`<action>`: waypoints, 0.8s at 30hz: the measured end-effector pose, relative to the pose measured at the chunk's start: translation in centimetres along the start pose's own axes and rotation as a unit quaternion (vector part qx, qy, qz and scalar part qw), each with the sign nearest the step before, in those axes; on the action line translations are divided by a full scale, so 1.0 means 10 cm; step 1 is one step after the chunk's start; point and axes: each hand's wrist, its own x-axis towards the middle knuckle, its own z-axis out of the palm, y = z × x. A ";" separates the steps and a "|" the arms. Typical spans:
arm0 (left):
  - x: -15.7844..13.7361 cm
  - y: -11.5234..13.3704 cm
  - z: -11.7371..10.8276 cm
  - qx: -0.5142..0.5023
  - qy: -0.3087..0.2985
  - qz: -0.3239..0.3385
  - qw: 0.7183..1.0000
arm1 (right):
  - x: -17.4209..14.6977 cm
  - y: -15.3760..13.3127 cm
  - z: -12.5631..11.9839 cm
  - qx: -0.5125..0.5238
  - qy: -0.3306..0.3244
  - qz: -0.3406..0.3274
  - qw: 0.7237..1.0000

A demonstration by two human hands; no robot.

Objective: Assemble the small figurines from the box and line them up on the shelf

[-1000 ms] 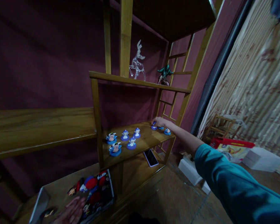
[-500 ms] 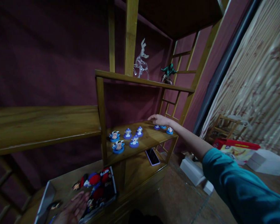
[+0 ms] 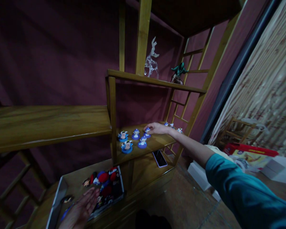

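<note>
My right hand (image 3: 156,128) reaches onto the middle shelf, its fingers closed around the top of a small purple-and-white figurine (image 3: 147,133) on a round purple base. Close by stand two similar purple figurines, one behind (image 3: 136,134) and one in front (image 3: 142,142). To their left are two figurines on blue bases, one at the back (image 3: 123,136) and one nearer the edge (image 3: 126,146). My left hand (image 3: 84,206) is open, palm up, above a shallow cardboard box (image 3: 59,194) holding several red, blue and black figurines (image 3: 107,179).
More small figurines (image 3: 172,125) stand at the shelf's right end. A phone (image 3: 160,158) lies on the board below. Above are a clear deer ornament (image 3: 152,63) and a green-and-brown statue (image 3: 179,73). White boxes (image 3: 199,175) lie on the floor at right.
My right hand has moved left and down, from above the right-hand figurines to the purple one. My left hand stays open over the box. The view has shifted slightly.
</note>
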 end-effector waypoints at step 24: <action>-0.13 0.06 -0.01 -0.025 0.002 0.002 1.000 | 0.18 -0.61 0.00 -0.159 -0.006 -0.119 0.980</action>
